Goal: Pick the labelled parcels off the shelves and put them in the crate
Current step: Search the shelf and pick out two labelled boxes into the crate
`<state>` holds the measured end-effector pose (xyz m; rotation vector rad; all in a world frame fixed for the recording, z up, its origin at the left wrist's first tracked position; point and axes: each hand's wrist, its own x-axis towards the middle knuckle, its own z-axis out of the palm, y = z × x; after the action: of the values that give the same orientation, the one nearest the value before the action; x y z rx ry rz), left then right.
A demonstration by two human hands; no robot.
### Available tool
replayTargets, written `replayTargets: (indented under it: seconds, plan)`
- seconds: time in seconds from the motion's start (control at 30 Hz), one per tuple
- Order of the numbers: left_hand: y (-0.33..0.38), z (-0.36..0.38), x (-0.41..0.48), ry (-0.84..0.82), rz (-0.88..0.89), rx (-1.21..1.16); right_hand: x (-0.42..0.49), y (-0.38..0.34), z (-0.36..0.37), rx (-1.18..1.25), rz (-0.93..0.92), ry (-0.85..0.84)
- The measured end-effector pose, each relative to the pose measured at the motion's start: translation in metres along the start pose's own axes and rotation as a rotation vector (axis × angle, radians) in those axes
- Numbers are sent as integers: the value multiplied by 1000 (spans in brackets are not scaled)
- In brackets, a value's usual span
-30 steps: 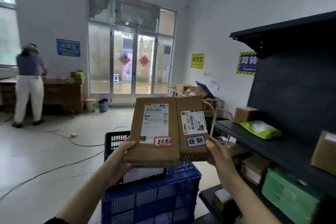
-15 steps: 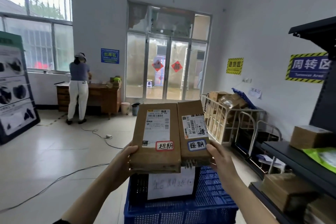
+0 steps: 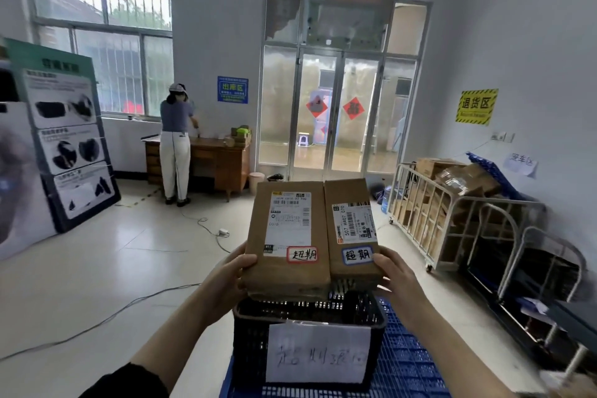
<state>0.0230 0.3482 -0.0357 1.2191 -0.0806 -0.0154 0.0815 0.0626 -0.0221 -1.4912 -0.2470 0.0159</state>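
Two brown cardboard parcels are held side by side just above a black crate (image 3: 252, 346) that carries a white paper sign. The wider left parcel (image 3: 258, 255) has a white shipping label and a red-edged handwritten tag; my left hand (image 3: 231, 281) grips its lower left corner. The narrower right parcel (image 3: 350, 191) has a blue-edged tag; my right hand (image 3: 395, 278) grips its lower right corner. The black crate stands on a blue crate (image 3: 407, 362).
A metal cage trolley (image 3: 452, 220) full of boxes stands to the right, with dark shelving (image 3: 565, 310) beyond it. Cables (image 3: 97, 323) trail over the floor on the left. A person (image 3: 176, 145) stands at a wooden desk (image 3: 223, 161) by the far wall. A display board (image 3: 64, 139) stands at the left.
My view has swung left, away from the shelves, so that the black crate sits straight under the two parcels. Both hands keep the same hold on them.
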Motion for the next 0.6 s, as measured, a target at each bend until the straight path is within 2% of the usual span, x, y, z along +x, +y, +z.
replayTargets:
  seconds: [0.2, 0.33, 0.47, 0.6]
  plan:
    - [-17, -15, 59, 19, -61, 51, 60, 35, -8, 52, 65, -7]
    - [-25, -35, 105, -33, -123, 95, 103, 60, -9, 69, 119, 11]
    - [-36, -65, 156, -77, -214, 141, 149, 84, -4, 61, 171, 47]
    - [-59, -100, 208, -36, -328, 147, 191, 118, 0, 63, 243, 89]
